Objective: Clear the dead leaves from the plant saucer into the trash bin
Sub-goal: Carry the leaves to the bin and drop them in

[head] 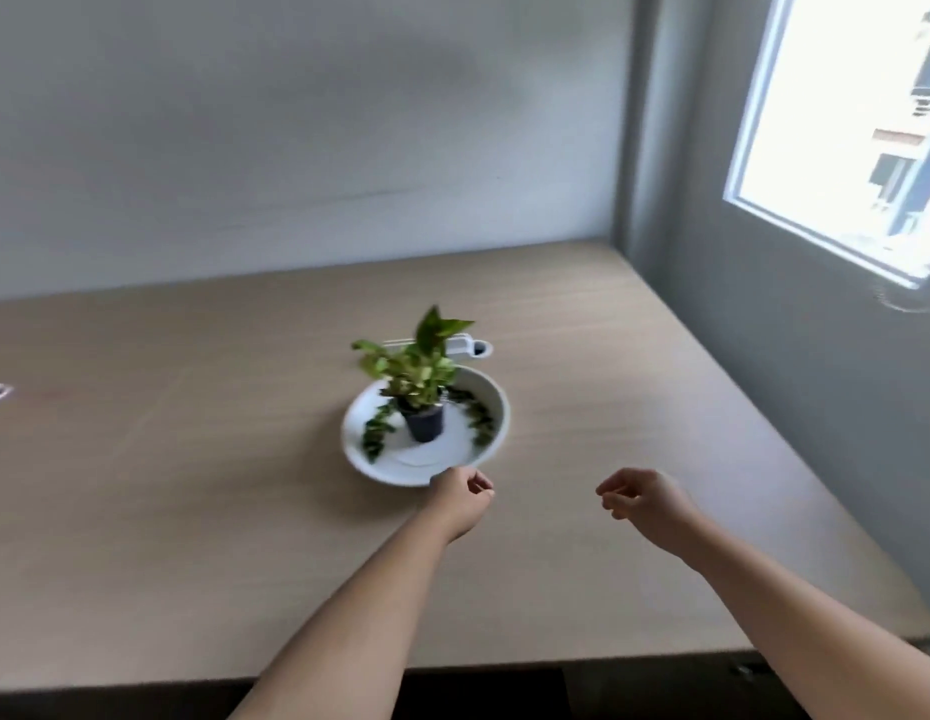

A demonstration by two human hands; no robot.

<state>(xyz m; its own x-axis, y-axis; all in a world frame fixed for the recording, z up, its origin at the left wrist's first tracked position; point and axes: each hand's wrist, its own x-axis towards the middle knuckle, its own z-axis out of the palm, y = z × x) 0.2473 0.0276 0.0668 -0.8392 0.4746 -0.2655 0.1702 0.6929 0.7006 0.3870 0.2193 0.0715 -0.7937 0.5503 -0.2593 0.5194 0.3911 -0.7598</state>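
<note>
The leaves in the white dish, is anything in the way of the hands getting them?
Mostly not. The left hand is at the near rim of the saucer, and the right hand hovers beside it. Only the potted plant stands mid-dish, between the leaf piles. No trash bin is in view.

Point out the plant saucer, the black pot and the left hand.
plant saucer (491, 394): head view, on its bare right rim.
black pot (425, 423): head view, on the middle of its side wall.
left hand (460, 493): head view, on the back of the hand.
</note>
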